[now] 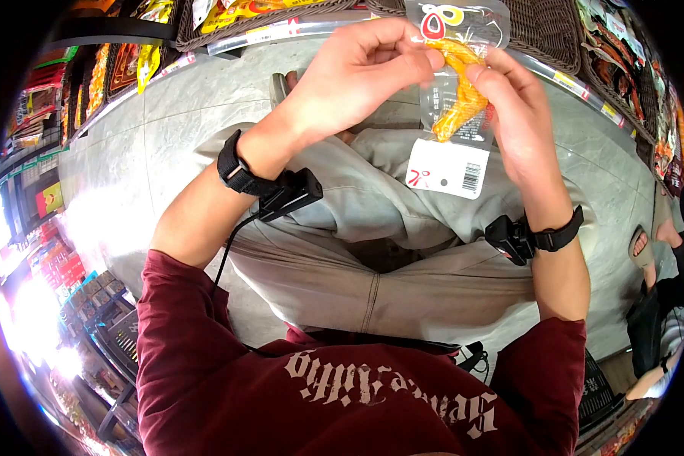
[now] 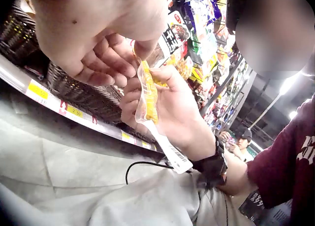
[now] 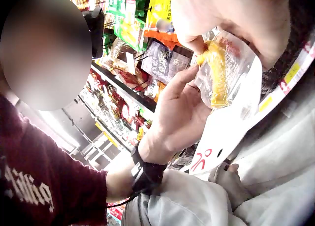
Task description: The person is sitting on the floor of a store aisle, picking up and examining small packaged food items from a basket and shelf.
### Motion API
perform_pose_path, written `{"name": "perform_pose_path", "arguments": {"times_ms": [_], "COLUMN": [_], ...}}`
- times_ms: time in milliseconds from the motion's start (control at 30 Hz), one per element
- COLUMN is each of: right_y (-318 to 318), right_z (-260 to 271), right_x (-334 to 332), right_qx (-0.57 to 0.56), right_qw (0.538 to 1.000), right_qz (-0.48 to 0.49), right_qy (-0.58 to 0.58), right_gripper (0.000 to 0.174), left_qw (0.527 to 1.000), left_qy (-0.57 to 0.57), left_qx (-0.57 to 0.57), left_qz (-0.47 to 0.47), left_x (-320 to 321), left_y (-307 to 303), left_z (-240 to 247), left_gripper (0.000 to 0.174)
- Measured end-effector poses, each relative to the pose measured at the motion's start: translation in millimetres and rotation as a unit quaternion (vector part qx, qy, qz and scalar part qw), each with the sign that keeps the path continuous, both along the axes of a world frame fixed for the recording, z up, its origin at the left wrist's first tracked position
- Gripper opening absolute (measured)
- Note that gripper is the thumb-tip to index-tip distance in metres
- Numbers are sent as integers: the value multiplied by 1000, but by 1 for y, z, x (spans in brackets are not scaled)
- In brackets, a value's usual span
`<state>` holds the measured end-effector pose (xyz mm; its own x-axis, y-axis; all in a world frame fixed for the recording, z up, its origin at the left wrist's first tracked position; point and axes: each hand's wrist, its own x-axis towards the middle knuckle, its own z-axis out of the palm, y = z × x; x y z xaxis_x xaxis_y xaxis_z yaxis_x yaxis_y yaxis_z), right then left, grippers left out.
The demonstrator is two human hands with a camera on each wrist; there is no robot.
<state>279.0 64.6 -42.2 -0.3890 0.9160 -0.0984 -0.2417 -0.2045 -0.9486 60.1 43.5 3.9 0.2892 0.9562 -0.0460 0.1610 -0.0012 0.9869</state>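
A clear snack pouch (image 1: pixel 442 99) with a yellow, meat-like piece (image 1: pixel 463 99) sealed inside is held up in front of the knees. My left hand (image 1: pixel 357 80) pinches its left side between thumb and fingers. On the right side my right hand (image 1: pixel 520 114) grips it, thumb lying over the yellow piece. A white tab (image 1: pixel 448 169) with a barcode hangs from the pouch's near end, while a cartoon face is printed on the far end. In the left wrist view the pouch (image 2: pixel 147 95) appears edge-on. The right wrist view shows the yellow piece (image 3: pixel 216 73) through the plastic.
Wicker baskets (image 1: pixel 543 34) of packaged snacks line a shelf with price tags (image 1: pixel 570 82) just beyond the hands. More hanging packets (image 3: pixel 167 58) fill the racks. Crossed legs in pale trousers (image 1: pixel 380 273) lie below, on a grey tiled floor (image 1: pixel 167 114). Another person's foot (image 1: pixel 641 243) shows at right.
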Motion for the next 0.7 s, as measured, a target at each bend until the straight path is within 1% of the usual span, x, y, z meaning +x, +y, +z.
{"name": "perform_pose_path", "arguments": {"times_ms": [33,167,233,300,333,400,500,633,700], "right_y": [-1,0,-1,-2,-2,-1,0,1,0], "right_z": [3,-1,4,3,3,2,-1,0,0], "right_x": [-1,1,2,0,0,0,0,2,1], "right_qx": [13,14,13,3,-5,7,11,4,10], "right_qw": [1000,999,1000,1000,1000,1000,1000,999,999], "right_qz": [4,19,27,22,18,20,24,38,36], "right_qy": [22,24,6,8,11,9,2,-29,-18], "right_gripper": [24,24,26,26,26,26,26,26,25], "left_qw": [1000,1000,1000,1000,1000,997,997,998,998], "left_qy": [0,4,11,16,15,55,49,48,52], "left_qx": [0,-10,-14,2,3,46,51,42,17], "left_qz": [0,3,5,17,16,8,8,8,8], "left_x": [0,-1,0,1,0,-2,-3,-4,-4], "left_y": [-1,-2,-2,-3,-2,-1,0,0,-1], "left_z": [1,2,4,5,4,0,-5,-6,-1], "left_gripper": [22,15,13,10,10,10,10,11,15]}}
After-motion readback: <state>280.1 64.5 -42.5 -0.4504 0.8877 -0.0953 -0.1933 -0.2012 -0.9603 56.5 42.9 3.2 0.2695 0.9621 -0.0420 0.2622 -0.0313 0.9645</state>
